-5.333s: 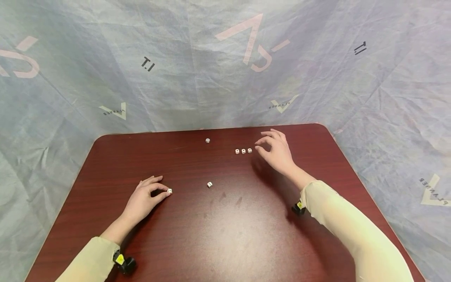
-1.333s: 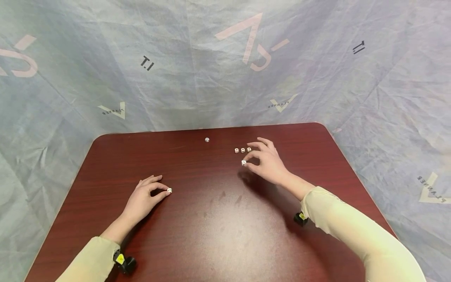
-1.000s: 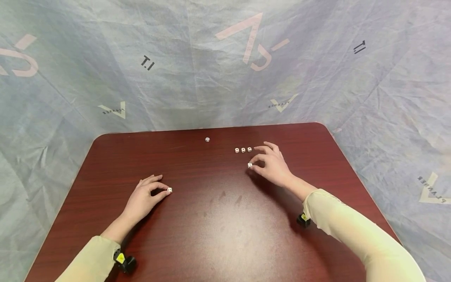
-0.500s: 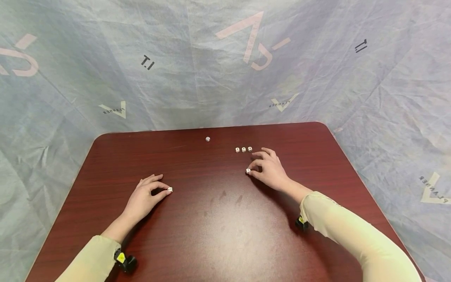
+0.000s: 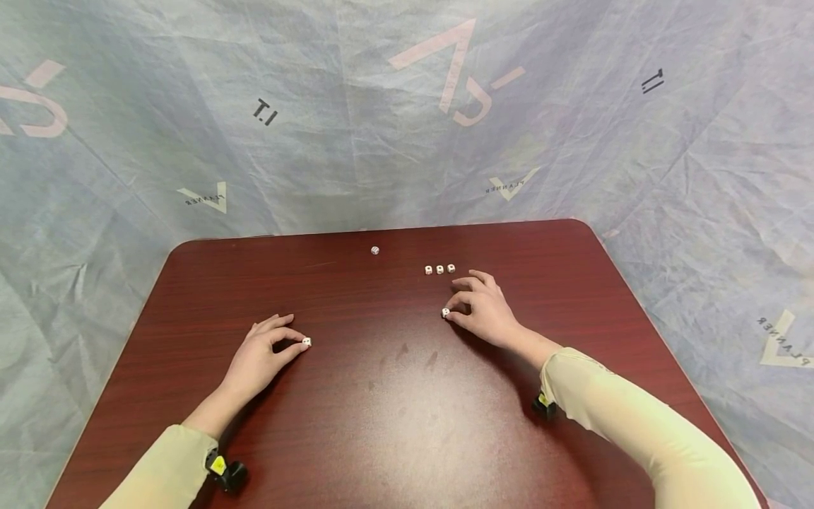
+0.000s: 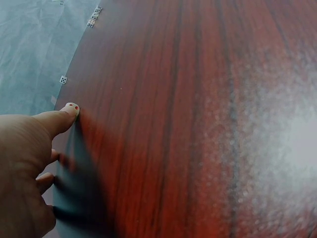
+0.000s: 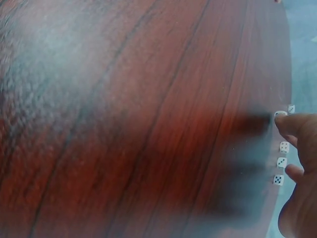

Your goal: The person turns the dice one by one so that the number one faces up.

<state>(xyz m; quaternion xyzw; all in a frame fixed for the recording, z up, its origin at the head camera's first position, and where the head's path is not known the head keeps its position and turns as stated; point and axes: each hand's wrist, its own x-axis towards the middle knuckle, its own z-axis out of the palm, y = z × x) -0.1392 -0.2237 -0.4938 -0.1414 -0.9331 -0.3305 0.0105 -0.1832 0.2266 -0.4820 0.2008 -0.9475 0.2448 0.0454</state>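
Note:
My left hand (image 5: 256,359) pinches a white die (image 5: 307,342) between thumb and index finger over the left half of the table; the left wrist view shows red pips on this die (image 6: 73,107). On the right, thumb and index finger of my right hand (image 5: 486,312) pinch another white die (image 5: 445,312), close to the tabletop. Just beyond that hand, three dice stand in a short row: a left one (image 5: 429,270), a middle one (image 5: 439,269) and a right one (image 5: 451,268). A lone die (image 5: 374,250) lies near the far edge.
The dark red wood-grain table (image 5: 356,403) has rounded far corners and a bright glare patch near its front. A grey printed fabric sheet (image 5: 343,141) hangs behind and at both sides. A small black camera (image 5: 235,478) sits at the left wrist.
The die that lay in mid-table is now pinched in my right hand, which was empty beside the row. That hand has since come down and nearer. The left hand keeps its die in place.

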